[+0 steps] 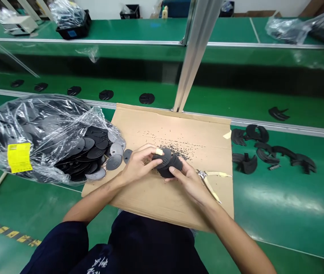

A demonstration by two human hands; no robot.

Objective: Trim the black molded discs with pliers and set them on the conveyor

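Observation:
Between my two hands are several black plastic discs [165,160], overlapping in a loose fan above a cardboard sheet [150,201]. My left hand [141,161] pinches them from the left, with a pale wrap on one finger. From the right, my right hand [187,176] grips them, thumb on top. Small black bits [176,147] are scattered on the cardboard just beyond the hands. Cutting pliers [210,180] with pale yellow handles lie beside my right hand. A single black disc [127,156] rests left of my left hand, by the mouth of a clear plastic bag [45,125] full of similar discs.
Curved black parts [264,146] lie on the green table to the right. A row of black pieces [106,94] sits on the green strip behind the bag. A metal post [196,53] rises at the cardboard's far edge. A black bin [75,28] stands on the shelf.

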